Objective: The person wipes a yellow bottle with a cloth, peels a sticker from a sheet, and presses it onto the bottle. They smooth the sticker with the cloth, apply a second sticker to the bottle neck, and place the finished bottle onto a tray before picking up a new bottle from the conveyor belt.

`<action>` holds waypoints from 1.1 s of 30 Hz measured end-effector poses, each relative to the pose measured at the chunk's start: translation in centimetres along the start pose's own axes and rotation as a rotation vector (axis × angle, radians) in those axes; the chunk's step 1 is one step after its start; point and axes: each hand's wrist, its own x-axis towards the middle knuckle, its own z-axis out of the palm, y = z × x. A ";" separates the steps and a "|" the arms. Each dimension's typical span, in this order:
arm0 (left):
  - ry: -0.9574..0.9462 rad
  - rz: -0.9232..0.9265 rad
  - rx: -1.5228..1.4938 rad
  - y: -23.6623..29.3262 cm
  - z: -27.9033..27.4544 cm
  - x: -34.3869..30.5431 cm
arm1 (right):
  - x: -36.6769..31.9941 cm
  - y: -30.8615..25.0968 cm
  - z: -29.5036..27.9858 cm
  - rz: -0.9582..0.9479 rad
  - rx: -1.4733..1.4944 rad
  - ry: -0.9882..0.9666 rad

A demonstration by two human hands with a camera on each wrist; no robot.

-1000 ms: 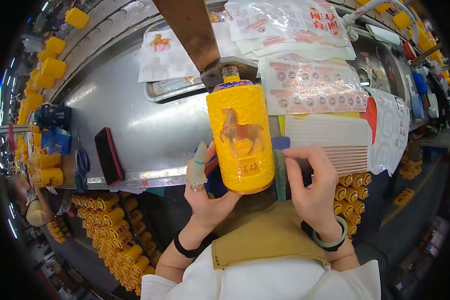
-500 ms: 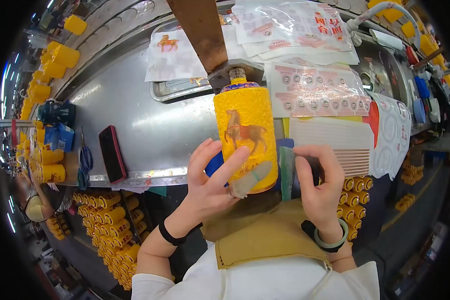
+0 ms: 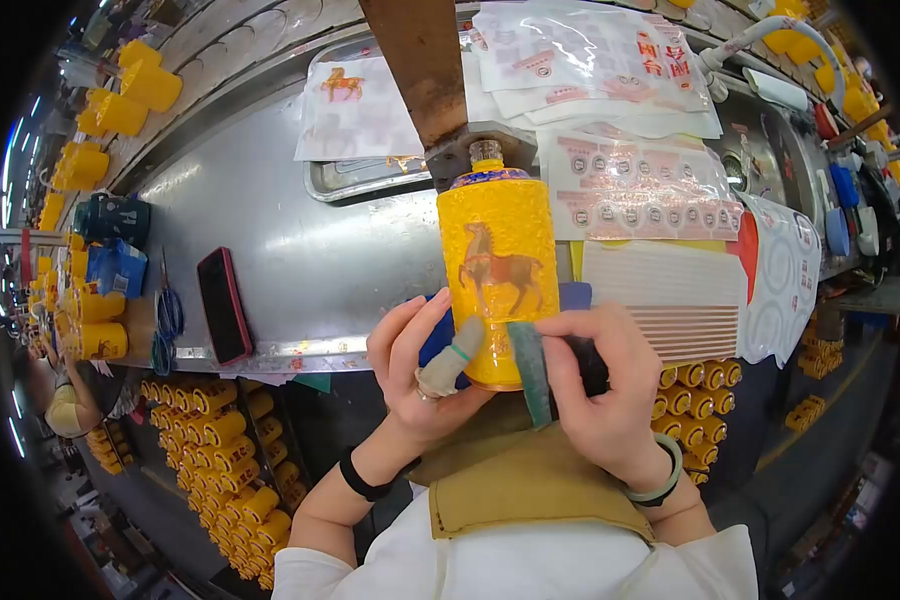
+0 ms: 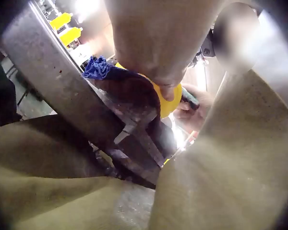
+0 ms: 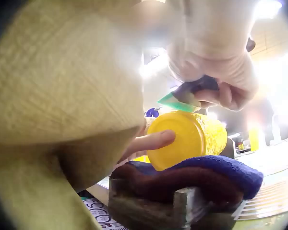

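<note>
A yellow textured bottle [image 3: 495, 275] with a brown horse picture lies on its side, neck pointing away. My left hand [image 3: 415, 370] holds its lower end: a finger in a pale cloth cot touches the front, and the thumb [image 5: 153, 143] lies across the base in the right wrist view. My right hand [image 3: 615, 390] pinches a green-bladed scraper [image 3: 530, 370], whose blade overlaps the bottle's lower front. Its dark grip shows between the fingers in the right wrist view. Under the bottle is a blue cloth [image 5: 230, 168] over a metal support.
A rusty metal bar [image 3: 417, 70] stands behind the bottle's neck. Printed transfer sheets [image 3: 640, 190] cover the bench's right side; a horse sheet [image 3: 355, 115] lies on a tray. A phone [image 3: 224, 305] and blue-handled scissors [image 3: 167, 315] lie left. Rows of yellow bottles [image 3: 220, 440] stand below.
My left hand left the bottle's side, passed its cot-covered finger over the lower front, then drew back left to grip the lower end. The right hand moved the scraper left onto the bottle.
</note>
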 end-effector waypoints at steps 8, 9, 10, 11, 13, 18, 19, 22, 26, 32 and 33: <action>-0.050 -0.411 -0.553 0.6 0.6 -0.2 | -0.3 -0.2 -1.6 -0.031 -0.123 0.121; -0.061 -0.388 -0.512 0.8 0.4 -0.2 | -0.3 -0.4 -1.3 -0.027 -0.128 0.123; -0.073 -0.365 -0.469 0.8 0.4 -0.2 | -0.3 -0.4 -1.1 -0.018 -0.100 0.098; -0.075 -0.365 -0.473 0.9 0.4 -0.1 | -0.3 -0.5 -0.9 -0.010 -0.071 0.072; 0.009 -0.334 -0.433 1.2 0.7 0.0 | 0.1 -0.4 -0.7 -0.027 -0.053 0.075; 0.005 -0.310 -0.395 0.9 1.0 -0.2 | 0.1 -1.4 0.2 0.009 -0.017 0.017; 0.006 -0.297 -0.393 0.9 1.0 -0.3 | 0.1 -1.4 0.2 0.011 -0.017 0.018; 0.005 -0.286 -0.391 0.6 1.0 -0.4 | -0.1 -1.2 0.2 0.030 -0.021 0.013; 0.027 -0.280 -0.381 0.8 1.1 -0.3 | -0.9 0.0 -0.3 0.118 -0.010 0.075; -0.005 -0.259 -0.340 0.9 0.8 -0.1 | -1.0 0.4 -0.9 0.198 -0.001 0.069; -0.013 -0.273 -0.342 0.9 0.8 -0.3 | -1.1 0.7 -0.9 0.195 -0.017 0.083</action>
